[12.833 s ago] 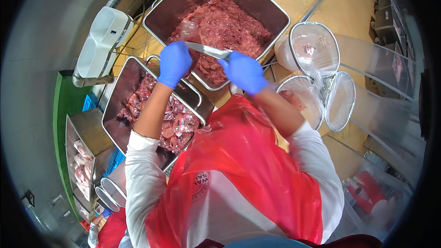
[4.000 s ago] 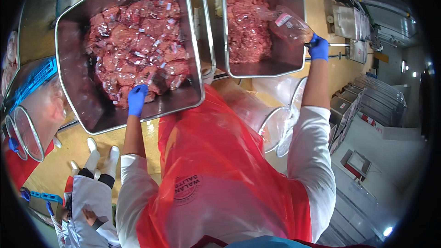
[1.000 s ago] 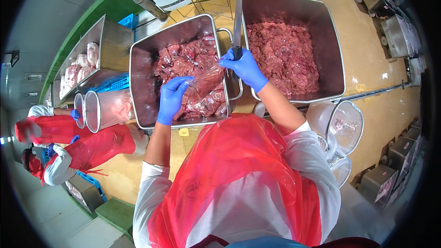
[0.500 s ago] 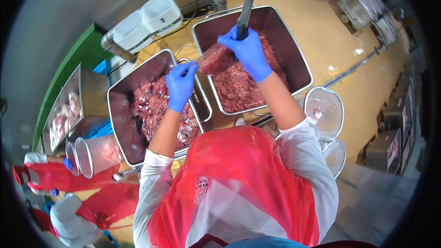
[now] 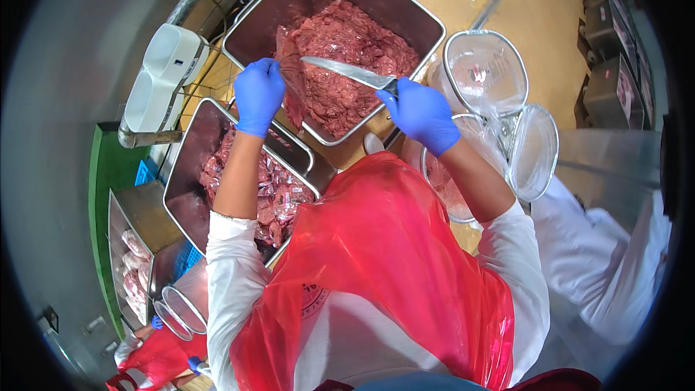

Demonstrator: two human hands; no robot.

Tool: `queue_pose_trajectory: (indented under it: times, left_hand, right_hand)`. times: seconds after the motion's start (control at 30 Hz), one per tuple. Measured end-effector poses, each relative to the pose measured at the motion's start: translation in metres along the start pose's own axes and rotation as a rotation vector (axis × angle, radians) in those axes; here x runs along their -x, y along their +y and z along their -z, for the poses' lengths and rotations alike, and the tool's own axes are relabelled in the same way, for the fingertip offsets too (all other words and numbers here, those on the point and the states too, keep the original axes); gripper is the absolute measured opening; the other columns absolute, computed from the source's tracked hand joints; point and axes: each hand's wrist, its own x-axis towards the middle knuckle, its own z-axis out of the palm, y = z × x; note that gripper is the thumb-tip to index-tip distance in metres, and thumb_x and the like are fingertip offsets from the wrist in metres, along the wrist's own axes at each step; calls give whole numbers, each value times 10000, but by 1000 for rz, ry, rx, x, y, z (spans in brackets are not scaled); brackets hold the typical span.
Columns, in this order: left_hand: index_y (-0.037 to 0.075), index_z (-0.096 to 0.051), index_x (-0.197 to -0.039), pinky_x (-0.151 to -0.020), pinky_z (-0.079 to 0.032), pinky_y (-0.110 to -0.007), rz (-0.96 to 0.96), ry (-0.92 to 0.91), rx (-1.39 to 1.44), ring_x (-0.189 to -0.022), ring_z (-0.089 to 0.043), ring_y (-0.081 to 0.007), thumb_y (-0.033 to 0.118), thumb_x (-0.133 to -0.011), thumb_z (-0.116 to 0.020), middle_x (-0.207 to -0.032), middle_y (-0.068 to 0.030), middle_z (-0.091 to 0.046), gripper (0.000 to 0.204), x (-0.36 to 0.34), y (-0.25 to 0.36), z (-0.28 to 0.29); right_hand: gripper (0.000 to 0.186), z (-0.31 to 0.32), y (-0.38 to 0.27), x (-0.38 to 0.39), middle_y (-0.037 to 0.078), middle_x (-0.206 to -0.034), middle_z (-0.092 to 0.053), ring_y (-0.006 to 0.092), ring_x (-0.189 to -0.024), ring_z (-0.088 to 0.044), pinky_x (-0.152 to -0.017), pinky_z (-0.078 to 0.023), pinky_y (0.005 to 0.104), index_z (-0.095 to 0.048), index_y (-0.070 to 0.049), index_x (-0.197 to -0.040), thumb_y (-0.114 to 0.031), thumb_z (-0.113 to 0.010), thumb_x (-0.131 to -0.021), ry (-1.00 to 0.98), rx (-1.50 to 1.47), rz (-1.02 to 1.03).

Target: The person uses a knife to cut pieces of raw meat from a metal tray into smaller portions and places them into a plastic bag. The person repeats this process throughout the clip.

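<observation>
My blue-gloved left hand (image 5: 258,95) is closed on the top of a clear plastic bag (image 5: 292,81), reddened inside, which hangs over the near left rim of the far metal tub (image 5: 250,36). Raw minced-looking meat (image 5: 355,43) is heaped in that tub. In my blue-gloved right hand (image 5: 421,117) is a knife (image 5: 344,70), gripped by its black handle; its long blade points left across the meat, the tip near the bag. Closer on the left, a second tub (image 5: 184,192) holds several clear bags of meat (image 5: 271,192).
Bins lined with clear plastic (image 5: 485,65) stand to my right. A white double holder (image 5: 163,76) is fixed to a pipe rail at left. Beyond the second tub is a metal bin of meat (image 5: 137,268). Co-workers in white (image 5: 601,253) and in a red apron (image 5: 163,355) are nearby.
The knife has swung down from pointing away to lying leftward over the meat. The bag now hangs lower and flatter from my left hand, and my right hand has come nearer me. The view has turned.
</observation>
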Motion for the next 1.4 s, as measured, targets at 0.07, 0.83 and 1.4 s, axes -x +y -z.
queue_pose_trajectory:
  times: [0.07,0.83,1.4]
  left_hand:
    - [50,-695,-862,-644,-528,-471,-81,7,-61,-719,-654,-392,160,-894,-604,-786,-199,-665,147,6,5,-8]
    - [-61,-684,-923,-635,-537,-247,677,-19,1016,-661,-648,-114,131,-972,-632,-775,-64,-681,204,32,54,-57]
    - [-41,-686,-911,-575,-540,-275,817,-77,930,-622,-645,-155,150,-928,-666,-775,-102,-693,192,-20,-22,-184]
  right_hand:
    - [500,-13,-11,-3,231,-880,-688,406,-821,-685,-724,-543,505,-628,-6,-962,-496,-532,-962,18,-45,31]
    - [325,-140,106,-51,83,-863,-689,189,-791,-676,-717,-545,290,-675,-23,-1005,-323,-732,-892,-580,-1322,-490]
    - [218,-44,-23,-179,35,-719,-600,141,-641,-624,-609,-513,287,-554,-55,-833,34,-740,-765,5,-1318,-15]
